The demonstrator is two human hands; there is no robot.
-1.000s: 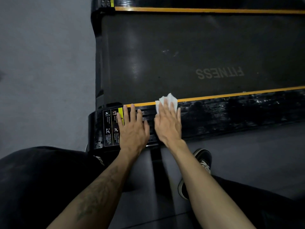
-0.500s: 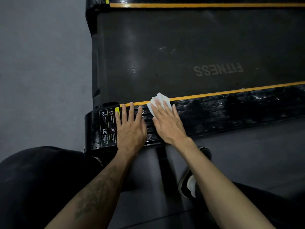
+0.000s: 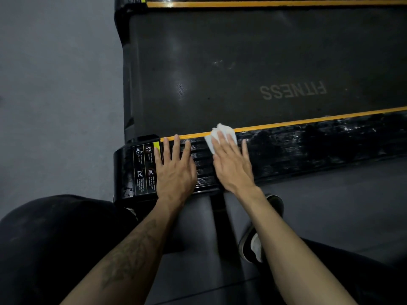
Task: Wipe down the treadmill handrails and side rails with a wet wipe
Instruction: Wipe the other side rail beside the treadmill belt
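Dim throughout, lit softly from above. Pale sheen on the dark textured running belt (image 3: 182, 84), with a faded streak of glare left of centre. Small wet glints along the glossy black ribbed side rail (image 3: 319, 142). Deep shadow over the black-clad knee (image 3: 50, 243) at lower left, detail lost. Slight motion blur on the white crumpled wipe (image 3: 222, 133). Wide-angle bowing of straight edges toward the borders; corners darker.

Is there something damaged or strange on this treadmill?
Possibly: the black side rail, right of the wet wipe, shows patchy, uneven shine. Whether wear, grime or wetness, I cannot tell. Nothing else stands out.
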